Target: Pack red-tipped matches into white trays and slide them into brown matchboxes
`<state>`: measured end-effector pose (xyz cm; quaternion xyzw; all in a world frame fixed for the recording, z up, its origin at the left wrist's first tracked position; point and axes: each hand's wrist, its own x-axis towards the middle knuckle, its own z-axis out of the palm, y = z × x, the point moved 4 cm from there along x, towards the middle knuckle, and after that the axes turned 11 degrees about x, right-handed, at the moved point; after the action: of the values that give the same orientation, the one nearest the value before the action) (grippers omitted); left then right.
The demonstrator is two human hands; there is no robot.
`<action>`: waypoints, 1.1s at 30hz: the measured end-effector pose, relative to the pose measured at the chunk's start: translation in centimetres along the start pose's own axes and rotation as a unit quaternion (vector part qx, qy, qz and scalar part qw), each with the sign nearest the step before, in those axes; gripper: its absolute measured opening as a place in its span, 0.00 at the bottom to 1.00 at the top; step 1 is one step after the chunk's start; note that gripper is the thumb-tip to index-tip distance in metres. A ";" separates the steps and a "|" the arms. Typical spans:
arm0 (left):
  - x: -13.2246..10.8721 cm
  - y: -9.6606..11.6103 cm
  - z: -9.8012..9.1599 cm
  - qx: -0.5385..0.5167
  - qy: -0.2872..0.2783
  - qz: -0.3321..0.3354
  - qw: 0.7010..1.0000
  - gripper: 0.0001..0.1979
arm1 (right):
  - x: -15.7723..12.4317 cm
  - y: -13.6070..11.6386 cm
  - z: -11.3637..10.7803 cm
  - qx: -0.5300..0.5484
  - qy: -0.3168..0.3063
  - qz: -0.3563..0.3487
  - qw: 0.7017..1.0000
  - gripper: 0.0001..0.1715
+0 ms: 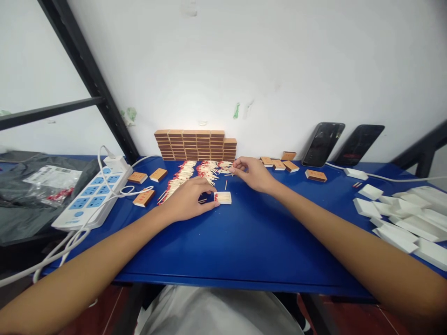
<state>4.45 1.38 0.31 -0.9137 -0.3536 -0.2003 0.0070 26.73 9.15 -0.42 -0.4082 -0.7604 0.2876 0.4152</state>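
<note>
A small white tray (226, 201) with several red-tipped matches in it lies on the blue table. My left hand (190, 199) is at the tray's left end, its thumb and fingers on either side of that end. Just behind the tray, my right hand (252, 173) is above the table with thumb and fingertips pinched together at the right end of the match heaps; a thin match seems to be between them. Long heaps of loose matches (181, 177) lie behind and beside my left hand. A single match (226, 184) lies behind the tray.
Stacked matchboxes (195, 145) stand against the wall. Loose matchboxes (316, 175) lie on both sides. Two phones (321, 144) lean at the back right, near a white cable. White empty trays (401, 209) are piled at the right. A power strip (94, 195) with cables occupies the left.
</note>
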 end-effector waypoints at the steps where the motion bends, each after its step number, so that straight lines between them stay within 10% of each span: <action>1: 0.0 0.0 0.0 0.000 -0.001 -0.001 1.000 0.12 | -0.1 0.1 0.2 -0.015 -0.010 -0.002 1.000 0.15; 14: -0.1 -0.1 0.1 -0.001 0.003 -0.002 1.000 0.12 | -0.2 0.6 0.5 -0.061 -0.079 0.011 0.995 0.16; 33: 0.0 -0.1 -0.5 -0.004 0.047 0.003 0.999 0.13 | -1.7 -5.4 1.3 -0.030 -0.180 -0.066 0.981 0.09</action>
<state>4.22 1.35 0.73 -0.9043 -0.3495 -0.2441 0.0202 24.12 4.85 2.48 -0.3108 -0.8564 0.3055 0.2770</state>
